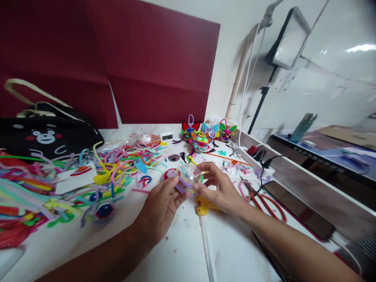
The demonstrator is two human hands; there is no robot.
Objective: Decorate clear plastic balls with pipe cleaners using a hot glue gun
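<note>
Between my two hands, just above the white table [176,250], is a clear plastic ball [190,173] wrapped with coloured pipe cleaners, a purple one [183,186] along its lower left side. My left hand [163,197] grips the ball's left edge with thumb and fingers. From the right, my right hand [216,186] pinches the ball between thumb and fingertips. Under my right hand lies a yellow glue gun [202,205], with a white glue stick [207,246] reaching toward me. Parts of the ball are hidden by my fingers.
Loose pipe cleaners [53,196] cover the table's left side. Several finished pipe-cleaner animal heads [199,143] stand at the back, near a small digital clock [167,136]. Orange-handled scissors [268,205] and a phone [299,209] with a cable lie right. A black bag [47,135] sits far left.
</note>
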